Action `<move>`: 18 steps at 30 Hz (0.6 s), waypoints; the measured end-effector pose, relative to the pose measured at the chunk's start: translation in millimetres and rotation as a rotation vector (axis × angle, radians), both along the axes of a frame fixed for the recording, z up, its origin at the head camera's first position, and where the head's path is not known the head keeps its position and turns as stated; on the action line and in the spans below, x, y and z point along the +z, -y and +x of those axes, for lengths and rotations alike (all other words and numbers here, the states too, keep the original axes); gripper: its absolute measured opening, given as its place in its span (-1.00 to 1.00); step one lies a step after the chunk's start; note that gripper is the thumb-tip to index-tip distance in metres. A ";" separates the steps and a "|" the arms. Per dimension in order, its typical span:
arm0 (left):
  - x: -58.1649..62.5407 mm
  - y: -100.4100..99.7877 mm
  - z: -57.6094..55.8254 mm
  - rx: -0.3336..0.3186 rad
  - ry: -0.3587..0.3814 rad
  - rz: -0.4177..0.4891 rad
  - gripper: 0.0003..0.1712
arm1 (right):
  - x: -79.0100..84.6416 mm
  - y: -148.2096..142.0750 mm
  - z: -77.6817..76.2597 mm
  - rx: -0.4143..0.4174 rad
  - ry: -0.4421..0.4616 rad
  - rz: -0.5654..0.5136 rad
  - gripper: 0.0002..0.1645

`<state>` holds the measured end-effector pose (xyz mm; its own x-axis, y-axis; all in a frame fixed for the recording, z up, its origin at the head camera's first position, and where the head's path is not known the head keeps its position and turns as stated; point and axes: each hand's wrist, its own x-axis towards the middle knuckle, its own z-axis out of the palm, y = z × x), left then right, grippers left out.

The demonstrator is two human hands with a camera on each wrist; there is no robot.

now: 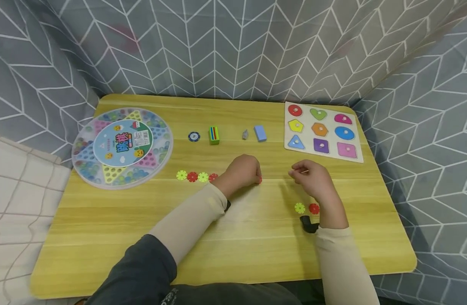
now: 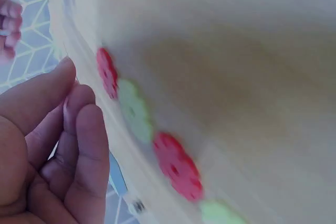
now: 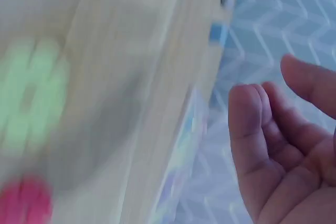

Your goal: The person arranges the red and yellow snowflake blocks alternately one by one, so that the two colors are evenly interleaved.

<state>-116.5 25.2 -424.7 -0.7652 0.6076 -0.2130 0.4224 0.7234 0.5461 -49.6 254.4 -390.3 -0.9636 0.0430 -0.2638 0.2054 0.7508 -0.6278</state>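
Observation:
A row of notched plastic discs, lime green (image 1: 181, 175) and red (image 1: 192, 177) by turns, lies left of centre, partly hidden by the left forearm. My left hand (image 1: 242, 170) hovers at the row's right end, fingertips beside the last red disc (image 2: 107, 73). In the left wrist view its fingers (image 2: 90, 129) are loosely bent, thumb close to the index, with nothing seen between them. My right hand (image 1: 313, 177) is raised over the table, fingers relaxed and thumb apart, holding nothing. Near that wrist lie a green disc (image 1: 299, 208) and a red disc (image 1: 314, 208).
A round Chinese checkers box (image 1: 162, 163) lies at the left. A shape puzzle board (image 1: 324, 146) is at the back right. Between them stand a round blue-and-white token (image 1: 194, 136), a striped block (image 1: 214, 136), a small grey piece (image 1: 245, 134) and a blue block (image 1: 260, 133).

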 end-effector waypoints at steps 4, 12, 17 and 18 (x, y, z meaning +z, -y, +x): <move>-0.1 -8.3 0.0 -0.001 0.008 -0.050 -0.94 | 0.6 -21.6 23.1 -0.014 0.071 0.031 -0.55; -4.5 -12.5 -0.4 -0.017 -0.019 -0.093 -0.92 | -30.1 -21.5 65.6 -0.017 0.076 0.107 -0.60; -9.2 -16.1 -0.5 -0.023 -0.017 -0.076 -0.90 | -36.7 -12.5 73.7 -0.055 0.032 0.158 -0.58; -10.1 -17.0 -0.6 -0.024 -0.016 -0.074 -0.90 | -36.8 -11.2 74.4 -0.058 0.023 0.170 -0.58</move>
<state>-117.1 42.2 -434.8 -0.7544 0.6087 -0.2459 0.4480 0.7511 0.4849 24.8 265.6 -427.1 -0.9519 0.1444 -0.2702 0.2646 0.8319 -0.4877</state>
